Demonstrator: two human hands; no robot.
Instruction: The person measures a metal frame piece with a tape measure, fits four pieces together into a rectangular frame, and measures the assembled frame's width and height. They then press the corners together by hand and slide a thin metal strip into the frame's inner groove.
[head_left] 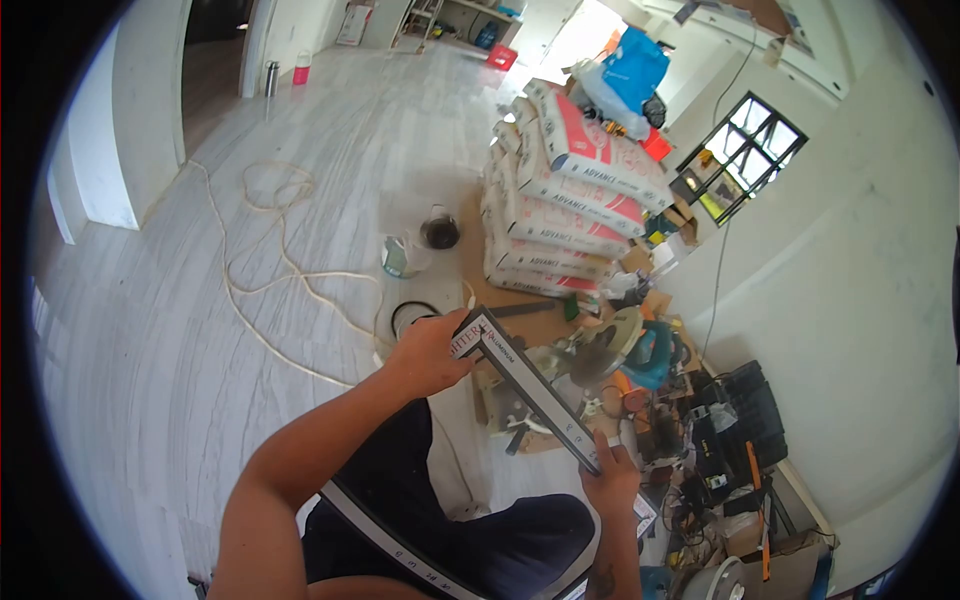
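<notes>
A dark aluminium frame with printed white protective film along its face is held in front of me over my lap. My left hand is closed around the frame near its upper corner. Lower down on the right side piece, my right hand grips the frame, with the fingers wrapped about its edge. Another filmed length crosses my legs at the bottom; whether it joins the held piece is hidden by my arm. Just beyond the frame stands a teal saw with a round disc.
Stacked white and red bags marked ADVANCE stand ahead, topped by a blue plastic bag. A pale cable loops over the tiled floor at left. Two containers, one a dark pot, sit nearby. Tools and a black case crowd the right wall.
</notes>
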